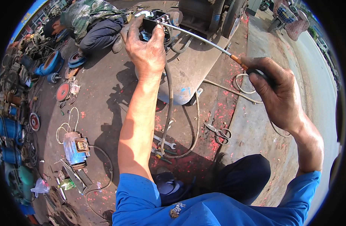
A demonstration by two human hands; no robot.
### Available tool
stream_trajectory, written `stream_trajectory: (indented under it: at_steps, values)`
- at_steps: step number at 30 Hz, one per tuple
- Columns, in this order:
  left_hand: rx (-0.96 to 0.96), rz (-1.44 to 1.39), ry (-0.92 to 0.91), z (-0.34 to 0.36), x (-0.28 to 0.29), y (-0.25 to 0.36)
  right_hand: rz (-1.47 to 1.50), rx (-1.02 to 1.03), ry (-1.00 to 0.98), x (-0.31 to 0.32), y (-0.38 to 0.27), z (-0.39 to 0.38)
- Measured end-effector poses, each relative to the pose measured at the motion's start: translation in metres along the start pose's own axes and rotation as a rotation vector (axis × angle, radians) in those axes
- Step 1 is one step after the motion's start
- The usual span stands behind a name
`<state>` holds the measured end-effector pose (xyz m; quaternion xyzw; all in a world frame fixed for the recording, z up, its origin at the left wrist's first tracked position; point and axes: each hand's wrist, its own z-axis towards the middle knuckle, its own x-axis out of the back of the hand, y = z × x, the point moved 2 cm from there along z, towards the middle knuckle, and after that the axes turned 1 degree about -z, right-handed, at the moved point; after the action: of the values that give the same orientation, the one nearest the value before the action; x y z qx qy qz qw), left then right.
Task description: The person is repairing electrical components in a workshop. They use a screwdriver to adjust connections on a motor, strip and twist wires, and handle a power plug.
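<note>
At top centre my left hand [144, 54] grips a black electrical component [152, 25] with wires, mounted by a dusty machine [193, 15]. My right hand [273, 90] is closed on a long screwdriver [203, 40], its orange and black handle in the palm and its shaft angled up-left, the tip at the component beside my left thumb. Below lies the machine's grey metal base [190, 75], with a cable [169, 98] hanging down beside it and looping on the ground. The underside of the component and some fingertips are hidden.
Scissors [220, 134], an open-end wrench [165, 143] and pliers [159, 154] lie on the stained ground near my knees. A blue motor [75, 147] sits lower left, with heaped parts [9, 128] along the left. Another person [95, 32] crouches upper left; a scooter [280, 20] stands by the road.
</note>
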<state>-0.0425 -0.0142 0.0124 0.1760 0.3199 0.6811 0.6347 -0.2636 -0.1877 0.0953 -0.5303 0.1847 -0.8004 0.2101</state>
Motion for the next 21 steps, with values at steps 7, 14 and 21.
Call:
stream_trajectory:
  at_steps: [7,14,21]
  values:
    - [-0.033,-0.017,0.007,0.002,0.003,-0.016,-0.445,0.222,0.069,-0.001,-0.008,0.001]
    - [-0.060,-0.033,-0.003,0.001,-0.003,-0.019,-0.246,0.171,-0.007,-0.003,-0.004,0.002]
    - [-0.158,0.134,-0.137,-0.001,0.013,-0.017,-0.144,-0.003,-0.086,0.004,-0.008,0.004]
